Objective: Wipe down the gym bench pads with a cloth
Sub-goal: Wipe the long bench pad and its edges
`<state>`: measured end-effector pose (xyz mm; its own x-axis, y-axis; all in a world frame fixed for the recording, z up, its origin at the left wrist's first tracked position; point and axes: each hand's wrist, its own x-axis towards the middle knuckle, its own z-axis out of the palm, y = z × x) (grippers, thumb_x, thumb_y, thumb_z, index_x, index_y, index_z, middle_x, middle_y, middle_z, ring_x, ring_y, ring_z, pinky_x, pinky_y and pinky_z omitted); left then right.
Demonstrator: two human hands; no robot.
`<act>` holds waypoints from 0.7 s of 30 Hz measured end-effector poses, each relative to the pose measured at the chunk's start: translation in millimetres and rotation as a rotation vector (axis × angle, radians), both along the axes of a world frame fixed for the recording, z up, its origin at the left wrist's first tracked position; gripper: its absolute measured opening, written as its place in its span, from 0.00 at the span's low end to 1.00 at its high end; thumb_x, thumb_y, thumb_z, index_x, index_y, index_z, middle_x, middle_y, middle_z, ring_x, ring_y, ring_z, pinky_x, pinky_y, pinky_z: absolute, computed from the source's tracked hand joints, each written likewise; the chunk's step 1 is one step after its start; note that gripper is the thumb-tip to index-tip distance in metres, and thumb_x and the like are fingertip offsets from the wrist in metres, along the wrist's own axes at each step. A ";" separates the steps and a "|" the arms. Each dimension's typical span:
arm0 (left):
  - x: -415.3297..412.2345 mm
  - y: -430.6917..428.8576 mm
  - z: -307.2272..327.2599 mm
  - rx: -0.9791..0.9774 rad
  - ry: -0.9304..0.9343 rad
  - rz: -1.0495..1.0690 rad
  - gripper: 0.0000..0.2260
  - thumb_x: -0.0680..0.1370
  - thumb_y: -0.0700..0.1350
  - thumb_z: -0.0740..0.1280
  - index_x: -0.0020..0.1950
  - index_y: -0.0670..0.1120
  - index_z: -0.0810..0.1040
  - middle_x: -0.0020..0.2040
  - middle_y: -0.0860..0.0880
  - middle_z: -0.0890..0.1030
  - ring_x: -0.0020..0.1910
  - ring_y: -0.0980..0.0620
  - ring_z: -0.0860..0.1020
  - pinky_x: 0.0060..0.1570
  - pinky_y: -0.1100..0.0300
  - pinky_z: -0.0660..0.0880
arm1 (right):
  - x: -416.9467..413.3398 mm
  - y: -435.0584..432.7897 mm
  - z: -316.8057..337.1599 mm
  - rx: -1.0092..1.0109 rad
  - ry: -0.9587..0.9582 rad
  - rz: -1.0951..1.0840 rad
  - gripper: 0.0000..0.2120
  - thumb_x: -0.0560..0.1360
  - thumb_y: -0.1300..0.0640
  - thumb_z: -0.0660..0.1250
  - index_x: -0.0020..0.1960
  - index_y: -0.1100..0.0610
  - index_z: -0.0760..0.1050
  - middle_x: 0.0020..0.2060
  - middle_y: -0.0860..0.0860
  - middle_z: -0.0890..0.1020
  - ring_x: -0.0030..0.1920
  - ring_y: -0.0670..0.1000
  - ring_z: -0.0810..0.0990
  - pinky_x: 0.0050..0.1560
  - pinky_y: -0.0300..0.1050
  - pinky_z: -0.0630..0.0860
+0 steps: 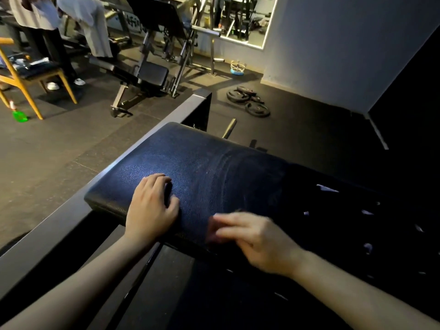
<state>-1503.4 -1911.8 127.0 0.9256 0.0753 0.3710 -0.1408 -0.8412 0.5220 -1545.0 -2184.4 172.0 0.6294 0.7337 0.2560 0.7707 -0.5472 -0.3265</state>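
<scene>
Dark rubber flooring (59, 151) is stretching past a green spray bottle (19, 115) at far left. Nearer, the left hand (151, 206) is resting on the bench pad (202, 163), fingers loosely bent, gripping nothing. Rightward, the right hand (257, 239) is blurring at the pad's near edge; I cannot tell its grip.

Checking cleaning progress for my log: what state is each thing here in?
bench pad: faint curved streaks across its middle.
left hand: rests on the pad, fingers bent, holding nothing.
right hand: motion-blurred at the pad's near edge; no cloth discernible.
weight plates: heaped on the floor.
green bottle: on the floor beside the chair.
</scene>
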 end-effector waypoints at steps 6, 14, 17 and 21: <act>-4.7 3.3 2.2 0.029 0.057 -0.056 0.23 0.72 0.53 0.58 0.59 0.40 0.80 0.58 0.41 0.81 0.57 0.38 0.77 0.61 0.48 0.70 | 44.4 2.1 -7.5 0.242 0.015 -0.807 0.18 0.72 0.70 0.64 0.54 0.56 0.86 0.63 0.56 0.83 0.62 0.59 0.82 0.70 0.47 0.72; -41.5 -9.4 20.2 -0.033 0.023 -0.314 0.14 0.73 0.49 0.67 0.53 0.45 0.84 0.56 0.48 0.83 0.57 0.46 0.78 0.58 0.59 0.68 | -66.9 7.3 -12.9 0.198 -0.009 -0.380 0.17 0.74 0.69 0.67 0.59 0.55 0.84 0.66 0.51 0.81 0.64 0.50 0.80 0.68 0.46 0.74; -52.0 -36.3 35.4 -0.086 0.088 -0.498 0.14 0.75 0.55 0.67 0.53 0.48 0.83 0.56 0.55 0.82 0.57 0.55 0.76 0.55 0.62 0.67 | -61.7 -15.0 -6.5 0.535 0.053 -0.796 0.15 0.74 0.70 0.68 0.54 0.55 0.85 0.55 0.48 0.86 0.56 0.47 0.83 0.62 0.50 0.79; -57.7 -84.8 53.6 -0.377 0.251 -0.627 0.18 0.76 0.59 0.74 0.62 0.53 0.82 0.58 0.60 0.83 0.59 0.63 0.79 0.63 0.58 0.75 | -71.2 -33.2 28.8 1.275 0.542 -0.922 0.12 0.79 0.68 0.65 0.59 0.59 0.81 0.53 0.57 0.86 0.57 0.57 0.85 0.61 0.56 0.79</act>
